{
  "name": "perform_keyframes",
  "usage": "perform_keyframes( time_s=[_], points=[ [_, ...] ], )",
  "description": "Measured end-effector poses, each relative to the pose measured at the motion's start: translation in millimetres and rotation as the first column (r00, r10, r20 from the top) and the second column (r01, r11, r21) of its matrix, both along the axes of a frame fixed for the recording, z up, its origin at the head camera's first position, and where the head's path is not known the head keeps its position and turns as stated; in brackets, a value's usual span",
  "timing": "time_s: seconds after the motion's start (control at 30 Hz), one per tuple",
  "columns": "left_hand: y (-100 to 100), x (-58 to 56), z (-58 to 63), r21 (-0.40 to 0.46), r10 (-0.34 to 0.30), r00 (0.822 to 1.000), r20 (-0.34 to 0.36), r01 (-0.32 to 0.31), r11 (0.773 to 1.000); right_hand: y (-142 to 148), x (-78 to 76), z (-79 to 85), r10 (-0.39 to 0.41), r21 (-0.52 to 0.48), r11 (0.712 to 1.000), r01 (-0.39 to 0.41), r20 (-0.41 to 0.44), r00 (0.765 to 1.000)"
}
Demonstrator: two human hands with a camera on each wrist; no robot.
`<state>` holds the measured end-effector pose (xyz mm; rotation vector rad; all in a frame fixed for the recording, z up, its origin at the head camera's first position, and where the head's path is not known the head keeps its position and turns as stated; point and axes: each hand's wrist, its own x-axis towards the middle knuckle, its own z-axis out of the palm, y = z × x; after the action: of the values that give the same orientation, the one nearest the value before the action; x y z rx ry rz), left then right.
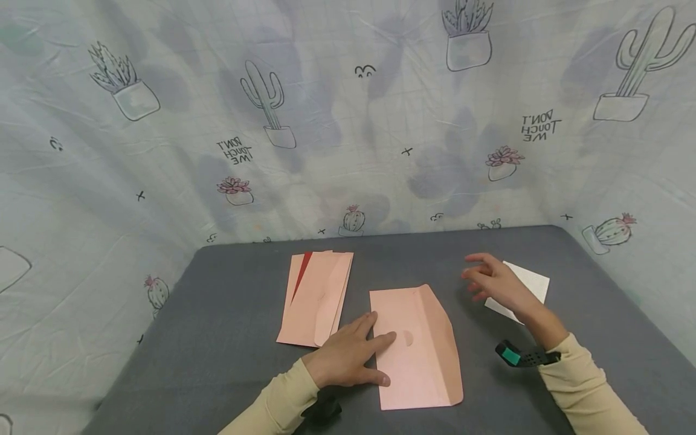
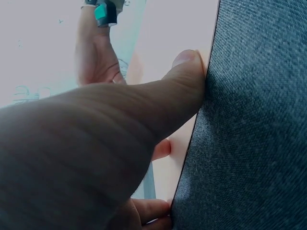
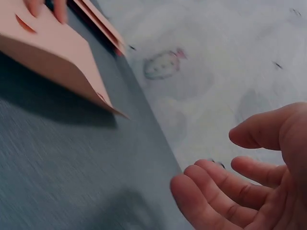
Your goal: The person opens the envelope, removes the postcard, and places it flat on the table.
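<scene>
A pink envelope (image 1: 410, 362) lies on the grey table, its flap (image 1: 443, 338) unfolded toward the right and a small half-round cut near its middle. My left hand (image 1: 356, 352) rests on the envelope's left edge with fingers spread; in the left wrist view the thumb (image 2: 184, 72) presses on the paper along that edge. My right hand (image 1: 497, 281) is in the air to the right of the envelope, fingers loosely bent and holding nothing. Under and behind it lies a white sheet of paper (image 1: 530, 281). The right wrist view shows the flap (image 3: 91, 81) lifted off the table.
To the left of the envelope lies a small stack of pink envelopes (image 1: 321, 290), with a strip of red paper (image 1: 301, 275) showing among them. A patterned cloth (image 1: 348, 121) with cactus drawings hangs behind the grey table (image 1: 228, 326) and along its sides.
</scene>
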<state>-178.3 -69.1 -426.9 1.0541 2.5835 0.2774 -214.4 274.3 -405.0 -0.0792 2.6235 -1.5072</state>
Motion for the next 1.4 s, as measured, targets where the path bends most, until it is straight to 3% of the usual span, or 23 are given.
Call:
perform_keyframes(
  time_s=[0.3, 0.77, 1.03, 1.4],
  points=[
    [-0.4, 0.2, -1.5, 0.0, -0.001, 1.0, -0.003, 0.001, 1.0, -33.0, 1.1, -11.2, 0.063, 0.004, 0.998, -0.063, 0.046, 0.997],
    [0.7, 0.0, -0.8, -0.023, 0.005, 1.0, -0.006, -0.005, 1.0, -54.2, 5.9, -22.9, 0.14, 0.018, 0.99, -0.143, 0.107, 0.984],
    [0.3, -0.2, -1.1, -0.013, 0.0, 1.0, -0.015, -0.001, 1.0, -57.1, 6.6, -28.5, 0.137, -0.018, 0.991, -0.135, 0.156, 0.978],
    [0.2, 0.6, 0.5, -0.011, 0.008, 1.0, -0.019, -0.008, 1.0, -53.7, 4.0, -33.2, 0.101, -0.017, 0.995, -0.099, 0.162, 0.982]
  ],
)
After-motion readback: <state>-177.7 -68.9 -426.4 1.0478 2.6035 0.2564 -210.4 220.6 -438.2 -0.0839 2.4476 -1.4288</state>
